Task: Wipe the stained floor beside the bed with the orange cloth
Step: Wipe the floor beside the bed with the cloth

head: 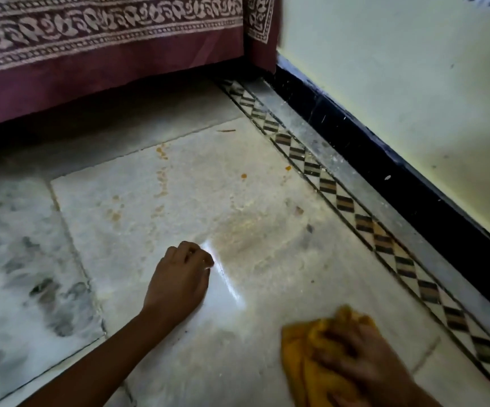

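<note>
Progress judged partial: glossy streak on floor [267, 312] beside left grip [179, 277], yet brownish smear [246, 230] and orange spots [161, 152] unwiped on pale tile between bed [91, 69] and patterned border strip [340, 198]. Position of orange cloth [299, 356]: bunched on floor at near right, under right grip [355, 365]; fingers spread over it, pressing, blurred. Left grip curled, holding nothing visible, knuckles on floor. Stains well ahead of cloth, nearer bed

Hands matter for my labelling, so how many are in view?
2. The left hand lies on the floor, fingers curled, beside the stain; the right hand presses the cloth at bottom right. None seem hidden.
</note>
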